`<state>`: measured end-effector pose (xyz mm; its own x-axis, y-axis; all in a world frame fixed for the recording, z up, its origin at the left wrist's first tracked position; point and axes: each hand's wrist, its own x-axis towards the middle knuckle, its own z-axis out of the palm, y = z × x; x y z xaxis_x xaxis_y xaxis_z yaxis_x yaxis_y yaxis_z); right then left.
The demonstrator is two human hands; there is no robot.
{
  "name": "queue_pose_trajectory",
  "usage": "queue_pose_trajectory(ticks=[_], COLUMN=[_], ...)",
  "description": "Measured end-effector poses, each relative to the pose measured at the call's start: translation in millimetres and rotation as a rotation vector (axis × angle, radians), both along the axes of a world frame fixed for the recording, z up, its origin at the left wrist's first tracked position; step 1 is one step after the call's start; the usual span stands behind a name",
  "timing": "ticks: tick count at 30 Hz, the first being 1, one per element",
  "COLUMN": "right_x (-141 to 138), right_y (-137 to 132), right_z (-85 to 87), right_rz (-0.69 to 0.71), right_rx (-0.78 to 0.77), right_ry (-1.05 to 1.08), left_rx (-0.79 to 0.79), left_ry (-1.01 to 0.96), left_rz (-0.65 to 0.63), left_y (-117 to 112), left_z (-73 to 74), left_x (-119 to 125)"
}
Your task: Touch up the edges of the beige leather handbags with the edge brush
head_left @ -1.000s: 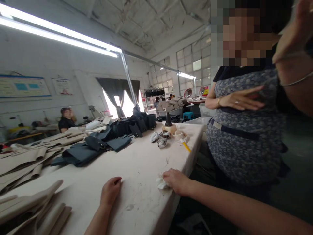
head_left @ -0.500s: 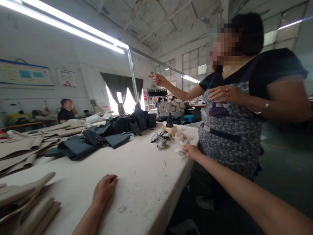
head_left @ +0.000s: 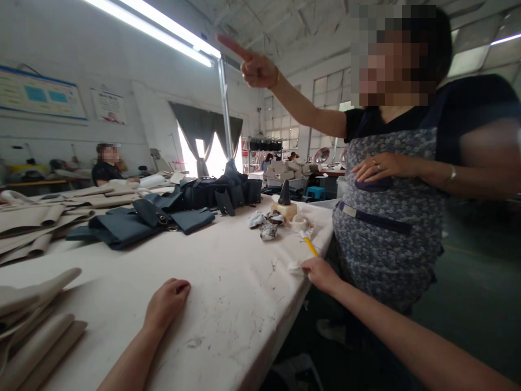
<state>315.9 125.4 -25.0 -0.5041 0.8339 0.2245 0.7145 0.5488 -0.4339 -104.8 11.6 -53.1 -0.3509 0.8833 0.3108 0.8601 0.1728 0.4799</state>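
White crumpled rag [head_left: 296,268] at edge of cream-covered worktable [head_left: 228,309], under right hand [head_left: 321,274], left hand [head_left: 166,306] lying on tabletop well apart from rag, yellow-handled tool [head_left: 310,246] just beyond rag, navy bag panels [head_left: 122,231] far left of rag

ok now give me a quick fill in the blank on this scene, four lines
The crumpled scrap under the right hand is ____.
The left hand rests on the table, holding ____.
The standing co-worker's raised hand points with one ____.
The co-worker's other hand lies against a ____ apron.

white; nothing; finger; floral
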Motion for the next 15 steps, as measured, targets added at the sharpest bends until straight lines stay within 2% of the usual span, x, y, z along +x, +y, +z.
queue_pose_trajectory(ticks=[3, 6, 8, 11, 13, 15], right_x=[-18.9, -31.6, -32.1, -24.9, -22.5, -27.3], right_y=[-42.8, -73.4, -79.2, -72.7, -67.1, -66.3], right_z=[-8.9, -13.3, -7.9, 13.1, 29.5, 42.8], right_rz=[0.12, 0.191, 0.092, -0.196, -0.334, -0.374], right_rx=[-0.05, -0.316, -0.574, -0.904, -1.067, -1.162], right_ry=[0.098, 0.462, 0.827, 1.321, 1.546, 1.673], left_rx=[-0.003, 0.024, 0.064, 0.125, 0.165, 0.199], left_ry=[-0.005, -0.041, -0.098, -0.204, -0.308, -0.477], left_rz=[-0.001, -0.023, -0.009, 0.081, 0.145, 0.147], left_y=[-1.8, -2.7, -2.4, -2.9, -5.0, -8.2], left_z=[1.9, -0.1, -1.9, 5.6, 22.5, 46.7], left_x=[1.2, -0.9, -4.0, -4.6, 3.6, 21.5])
